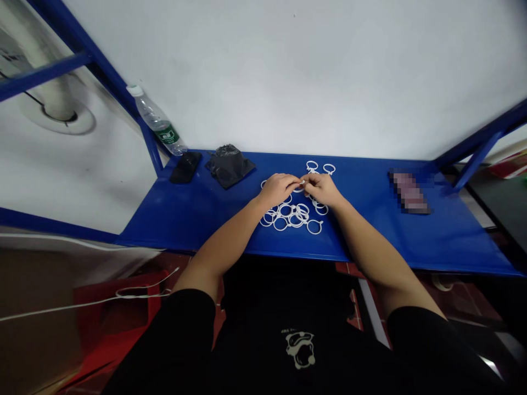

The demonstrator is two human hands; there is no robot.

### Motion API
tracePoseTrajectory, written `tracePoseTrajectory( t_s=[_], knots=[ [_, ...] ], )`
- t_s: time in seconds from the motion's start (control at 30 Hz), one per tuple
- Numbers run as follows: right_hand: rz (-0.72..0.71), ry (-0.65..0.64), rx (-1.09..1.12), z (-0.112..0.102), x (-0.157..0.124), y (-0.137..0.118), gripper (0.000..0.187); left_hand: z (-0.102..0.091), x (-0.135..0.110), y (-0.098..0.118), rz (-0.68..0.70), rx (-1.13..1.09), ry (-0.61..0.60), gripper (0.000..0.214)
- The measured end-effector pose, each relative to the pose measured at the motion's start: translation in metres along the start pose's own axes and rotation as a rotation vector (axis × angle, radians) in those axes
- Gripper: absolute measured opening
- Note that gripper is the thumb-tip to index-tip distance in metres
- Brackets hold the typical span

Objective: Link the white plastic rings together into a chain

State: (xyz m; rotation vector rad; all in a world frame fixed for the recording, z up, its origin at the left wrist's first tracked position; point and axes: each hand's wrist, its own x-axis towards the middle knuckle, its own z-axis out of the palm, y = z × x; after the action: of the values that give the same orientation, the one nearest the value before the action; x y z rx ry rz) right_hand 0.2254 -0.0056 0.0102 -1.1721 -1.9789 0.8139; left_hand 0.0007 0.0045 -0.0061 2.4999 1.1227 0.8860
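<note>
Over the blue tabletop my left hand [279, 189] and my right hand [324, 190] meet, both with fingers pinched together. Between their fingertips is a white curtain ring [302, 182], mostly covered by the fingers. Several more white curtain rings [281, 223] lie in a loose, overlapping group just below my hands. One ring [314, 227] sits at the group's right side, its small eyelet pointing outward. Beyond my right hand, two rings [329, 169] rest near the back of the table. Some rings are partly hidden under both hands.
A crumpled black plastic bag [230, 165] and a black phone [186, 167] lie left on the blue table [164, 214]. A clear bottle [160, 123] leans against the blue frame. At right lies a pixelated flat item [410, 192]. A red stool [94, 318] stands below left.
</note>
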Motion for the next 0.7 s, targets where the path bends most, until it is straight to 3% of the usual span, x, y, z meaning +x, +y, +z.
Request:
tracePoseTrajectory(
  t_s=[0.17,0.3,0.47,0.6,0.7],
  knots=[
    [-0.031,0.122,-0.104,0.006,0.003,0.004,0.019,0.006,0.0,0.002,0.046,0.006,-0.037,0.015],
    [-0.063,0.233,-0.171,0.002,0.004,0.008,0.023,-0.001,0.001,0.002,0.056,0.038,-0.021,0.02],
    [-0.003,0.343,-0.285,-0.011,0.007,0.021,0.044,-0.03,-0.002,-0.018,-0.186,0.229,-0.028,0.025],
    [0.031,0.381,-0.389,-0.022,0.01,0.032,0.044,-0.049,-0.006,-0.036,-0.353,0.351,-0.137,0.025],
    [0.033,0.359,-0.402,-0.022,0.01,0.032,0.04,-0.053,-0.008,-0.041,-0.42,0.382,-0.215,0.015]
  ],
)
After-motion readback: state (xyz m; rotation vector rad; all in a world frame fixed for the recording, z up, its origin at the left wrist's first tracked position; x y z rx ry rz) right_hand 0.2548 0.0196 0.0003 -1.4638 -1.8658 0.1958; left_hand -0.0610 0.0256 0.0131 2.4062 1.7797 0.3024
